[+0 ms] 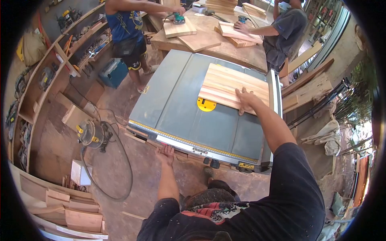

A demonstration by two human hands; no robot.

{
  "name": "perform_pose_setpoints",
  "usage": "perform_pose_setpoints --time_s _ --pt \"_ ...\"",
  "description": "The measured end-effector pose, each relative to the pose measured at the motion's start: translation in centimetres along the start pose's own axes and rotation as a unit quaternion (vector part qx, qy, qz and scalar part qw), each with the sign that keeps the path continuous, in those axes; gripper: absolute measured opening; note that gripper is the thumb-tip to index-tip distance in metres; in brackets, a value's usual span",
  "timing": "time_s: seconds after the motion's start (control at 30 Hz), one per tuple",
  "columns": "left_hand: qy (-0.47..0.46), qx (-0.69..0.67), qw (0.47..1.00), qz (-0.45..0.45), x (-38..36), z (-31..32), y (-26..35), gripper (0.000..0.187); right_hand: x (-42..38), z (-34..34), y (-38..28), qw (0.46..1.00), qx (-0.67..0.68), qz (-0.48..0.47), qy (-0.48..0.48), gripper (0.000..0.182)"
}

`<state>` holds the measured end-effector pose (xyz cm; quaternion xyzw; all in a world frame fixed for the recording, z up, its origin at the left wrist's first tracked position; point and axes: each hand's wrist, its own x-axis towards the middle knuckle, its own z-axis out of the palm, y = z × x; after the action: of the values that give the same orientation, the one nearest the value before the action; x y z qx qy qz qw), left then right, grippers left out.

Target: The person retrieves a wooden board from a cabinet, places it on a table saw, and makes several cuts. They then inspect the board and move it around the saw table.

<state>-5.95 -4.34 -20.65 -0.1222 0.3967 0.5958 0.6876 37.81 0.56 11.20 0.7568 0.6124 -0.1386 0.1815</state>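
Observation:
A striped, glued wood panel (233, 86) lies flat on the grey table saw top (173, 92), partly beside the yellow insert plate (206, 105). My right hand (246, 100) rests on the panel's near right part with its fingers spread. At the front edge of the saw, near the left end of the white rail (177, 143), my left hand (165, 154) is open with its fingers apart and holds nothing. A yellow measuring scale (193, 140) runs along the front edge. The metal fence (275, 96) stands along the right side of the saw top.
Beyond the saw, two people sand boards on a wooden workbench (207, 50). A shop vacuum (92, 134) with its hose sits on the floor at left, near a teal toolbox (113, 73). Wood offcuts (82, 215) lie at lower left; planks (309, 90) lean at right.

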Motion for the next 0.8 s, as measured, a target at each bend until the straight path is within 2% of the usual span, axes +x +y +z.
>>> perform_pose_setpoints --time_s 0.23,0.33,0.43,0.5,0.53,0.6,0.63,0.67,0.73,0.8 --pt "0.03 -0.036 0.998 0.029 -1.4 0.9 -1.3 0.077 1.3 0.1 0.8 0.999 -0.027 -0.017 -0.006 0.137" --pt "-0.013 -0.048 0.998 0.025 -1.5 0.5 -2.6 0.072 1.5 0.3 1.4 0.999 -0.039 -0.023 -0.003 0.137" --pt "-0.007 -0.028 0.996 0.079 -0.3 0.0 -4.0 0.07 2.1 0.4 1.5 0.998 -0.056 -0.027 0.006 0.137" --pt "0.017 0.078 0.99 0.115 1.2 -1.0 -4.9 0.063 2.7 0.3 2.0 0.997 -0.07 -0.028 0.008 0.136" --pt "0.018 0.072 0.99 0.117 1.8 -1.2 -5.4 0.063 2.8 0.2 2.2 0.996 -0.074 -0.037 0.017 0.136" --pt "0.001 0.162 0.971 0.174 2.4 -2.2 -5.8 0.056 2.9 0.5 2.5 0.996 -0.076 -0.052 0.021 0.136" --pt "0.041 0.173 0.97 0.168 2.1 -1.3 -5.9 0.051 2.9 0.3 2.5 0.996 -0.071 -0.047 0.018 0.136" --pt "0.043 0.173 0.969 0.171 2.6 -1.3 -6.2 0.051 2.9 0.1 2.6 0.997 -0.064 -0.042 0.015 0.136" --pt "-0.047 0.199 0.959 0.194 2.8 -1.0 -6.3 0.052 3.2 0.1 2.8 0.997 -0.067 -0.044 0.018 0.137" --pt "-0.039 0.208 0.957 0.198 3.0 -1.1 -6.6 0.052 3.7 0.6 3.0 0.996 -0.07 -0.046 0.021 0.137"
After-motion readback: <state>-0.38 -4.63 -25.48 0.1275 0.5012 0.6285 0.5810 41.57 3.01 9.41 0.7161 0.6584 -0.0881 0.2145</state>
